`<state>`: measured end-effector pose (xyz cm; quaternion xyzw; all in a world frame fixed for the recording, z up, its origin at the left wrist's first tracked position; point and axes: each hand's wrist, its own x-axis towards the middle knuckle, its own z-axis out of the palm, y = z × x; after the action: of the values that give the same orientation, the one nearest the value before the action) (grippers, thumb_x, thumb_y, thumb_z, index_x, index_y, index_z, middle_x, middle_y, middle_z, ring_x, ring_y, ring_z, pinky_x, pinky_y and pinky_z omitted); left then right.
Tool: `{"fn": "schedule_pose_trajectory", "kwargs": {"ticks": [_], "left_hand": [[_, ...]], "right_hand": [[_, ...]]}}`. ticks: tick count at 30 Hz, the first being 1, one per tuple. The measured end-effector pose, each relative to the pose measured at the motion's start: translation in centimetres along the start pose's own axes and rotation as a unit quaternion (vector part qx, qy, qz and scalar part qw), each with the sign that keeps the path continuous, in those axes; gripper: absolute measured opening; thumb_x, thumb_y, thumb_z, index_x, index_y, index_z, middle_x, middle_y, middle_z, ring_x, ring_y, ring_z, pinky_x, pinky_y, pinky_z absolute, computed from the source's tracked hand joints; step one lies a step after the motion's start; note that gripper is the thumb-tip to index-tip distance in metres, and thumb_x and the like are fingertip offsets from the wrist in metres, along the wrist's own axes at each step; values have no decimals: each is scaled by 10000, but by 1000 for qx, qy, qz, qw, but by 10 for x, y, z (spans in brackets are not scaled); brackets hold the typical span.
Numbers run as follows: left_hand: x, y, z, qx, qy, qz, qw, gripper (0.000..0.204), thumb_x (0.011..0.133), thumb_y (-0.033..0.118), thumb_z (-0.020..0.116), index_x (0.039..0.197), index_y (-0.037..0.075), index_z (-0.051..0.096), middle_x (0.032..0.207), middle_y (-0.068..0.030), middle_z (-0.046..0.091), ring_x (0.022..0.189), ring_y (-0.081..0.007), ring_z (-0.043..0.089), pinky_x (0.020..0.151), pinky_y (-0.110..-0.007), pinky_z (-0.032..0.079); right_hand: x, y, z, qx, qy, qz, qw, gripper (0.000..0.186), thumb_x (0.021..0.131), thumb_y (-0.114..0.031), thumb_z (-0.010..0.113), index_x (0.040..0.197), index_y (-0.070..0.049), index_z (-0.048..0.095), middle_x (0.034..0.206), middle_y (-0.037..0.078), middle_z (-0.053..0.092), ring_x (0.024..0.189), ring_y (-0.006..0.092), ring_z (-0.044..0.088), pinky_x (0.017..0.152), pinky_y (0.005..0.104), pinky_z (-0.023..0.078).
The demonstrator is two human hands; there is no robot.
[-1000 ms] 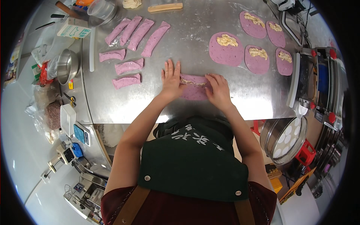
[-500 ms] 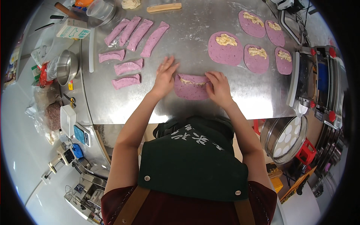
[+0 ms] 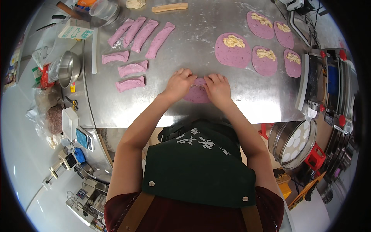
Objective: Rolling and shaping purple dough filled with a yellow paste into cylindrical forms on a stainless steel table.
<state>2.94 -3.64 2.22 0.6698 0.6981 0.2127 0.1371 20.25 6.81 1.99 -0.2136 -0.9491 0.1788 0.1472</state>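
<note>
On the steel table in front of me lies a piece of purple dough (image 3: 197, 95), its far edge folded over a pale yellow filling that shows as a thin strip. My left hand (image 3: 180, 84) has its fingers curled onto the left end of the fold. At the right end, my right hand (image 3: 218, 89) grips the dough the same way, fingers bent and close to the left ones. Both hands partly hide the dough. Rolled purple dough pieces (image 3: 131, 69) rest to the left. Flat purple dough rounds (image 3: 233, 55) topped with filling lie to the right.
A wooden stick (image 3: 169, 7) and a pale dough lump (image 3: 135, 3) lie at the far side. Left of the table stand a steel bowl (image 3: 69, 69), a carton (image 3: 75, 31) and a scale (image 3: 84, 138). A round steamer (image 3: 292, 144) with white discs sits at the lower right.
My left hand has moved right from beside the dough onto its left end. My right hand has shifted slightly left, and less of the filling shows.
</note>
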Motion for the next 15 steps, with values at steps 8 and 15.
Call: {"fn": "schedule_pose_trajectory", "kwargs": {"ticks": [8, 15], "left_hand": [[-4, 7, -1, -5, 44, 3, 999, 300, 743, 86, 651, 1041, 61, 666, 1013, -78, 566, 959, -272, 542, 836, -382, 435], [-3, 5, -1, -18, 12, -19, 1000, 285, 743, 106, 663, 1025, 59, 667, 995, -64, 565, 958, -265, 540, 827, -376, 430]], "right_hand": [[-2, -4, -2, -28, 51, -41, 997, 310, 726, -189, 691, 997, -43, 649, 958, 62, 585, 923, 251, 556, 852, 408, 435], [8, -8, 2, 30, -5, 18, 999, 253, 753, -174, 673, 978, -62, 649, 984, 59, 582, 954, 247, 550, 851, 395, 432]]}}
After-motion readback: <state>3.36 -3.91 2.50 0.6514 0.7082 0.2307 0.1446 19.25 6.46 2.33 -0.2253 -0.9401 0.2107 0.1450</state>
